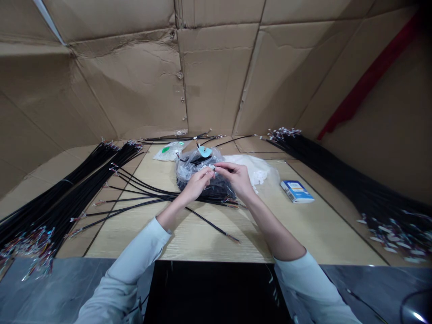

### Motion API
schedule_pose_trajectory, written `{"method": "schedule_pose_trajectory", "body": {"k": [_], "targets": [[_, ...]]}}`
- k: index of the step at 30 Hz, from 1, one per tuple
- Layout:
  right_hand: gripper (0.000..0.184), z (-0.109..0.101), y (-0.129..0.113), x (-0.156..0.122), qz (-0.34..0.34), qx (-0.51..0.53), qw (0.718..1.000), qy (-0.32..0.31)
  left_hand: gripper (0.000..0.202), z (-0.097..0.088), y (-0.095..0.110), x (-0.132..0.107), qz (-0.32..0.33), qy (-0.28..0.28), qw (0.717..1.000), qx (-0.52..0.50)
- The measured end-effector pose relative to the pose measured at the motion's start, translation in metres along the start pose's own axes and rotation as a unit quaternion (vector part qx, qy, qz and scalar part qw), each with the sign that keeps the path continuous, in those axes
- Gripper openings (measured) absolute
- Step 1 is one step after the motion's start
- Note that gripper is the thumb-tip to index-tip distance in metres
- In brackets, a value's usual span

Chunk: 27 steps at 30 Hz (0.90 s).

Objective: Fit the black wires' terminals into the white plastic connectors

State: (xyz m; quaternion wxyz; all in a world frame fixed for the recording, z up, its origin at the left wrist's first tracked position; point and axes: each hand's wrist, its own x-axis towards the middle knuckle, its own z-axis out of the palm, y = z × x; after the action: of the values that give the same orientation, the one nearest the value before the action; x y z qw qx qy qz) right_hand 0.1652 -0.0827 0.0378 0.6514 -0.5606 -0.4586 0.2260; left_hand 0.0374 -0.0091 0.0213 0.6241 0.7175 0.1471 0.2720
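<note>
My left hand [200, 182] and my right hand [236, 177] meet above the middle of the table, fingertips pinched close together. Between them is a small white piece that looks like a connector [212, 167], mostly covered by the fingers. Right behind and below the hands sits a clear plastic bag [189, 167] with dark contents, and a light-blue round piece [204, 151] lies on top of it. Several black cables [141, 201] with bare coloured wire ends pass under my left wrist. A white bag [245, 163] with small white pieces [259, 177] lies beside my right hand.
Bundles of black cables [84, 193] lie along the left side. Another large cable bundle [324, 166] with white ends runs down the right. A blue-and-white box [297, 191] stands right of my hands. A small clear bag [168, 151] lies behind. Cardboard walls [216, 81] enclose the back.
</note>
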Motion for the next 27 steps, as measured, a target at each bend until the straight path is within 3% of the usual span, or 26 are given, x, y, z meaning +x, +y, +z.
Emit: {"method": "schedule_pose_trajectory", "body": {"k": [7,11,23,27], "targets": [[0.04,0.0,0.001,-0.001,0.07,0.082,0.994,-0.032,0.04,0.0,0.011,0.0,-0.049,-0.04,0.997,-0.048],[0.038,0.0,-0.002,-0.001,0.072,0.1,0.992,-0.037,0.04,0.0,0.012,-0.001,-0.049,-0.042,0.996,-0.057],[0.018,-0.004,-0.003,0.0,-0.115,-0.076,0.99,-0.031,0.038,-0.001,0.005,0.002,-0.012,-0.025,0.999,-0.037],[0.019,-0.004,-0.002,0.0,-0.113,-0.095,0.989,0.001,0.039,-0.001,0.003,0.002,-0.002,-0.013,1.0,-0.026]]}}
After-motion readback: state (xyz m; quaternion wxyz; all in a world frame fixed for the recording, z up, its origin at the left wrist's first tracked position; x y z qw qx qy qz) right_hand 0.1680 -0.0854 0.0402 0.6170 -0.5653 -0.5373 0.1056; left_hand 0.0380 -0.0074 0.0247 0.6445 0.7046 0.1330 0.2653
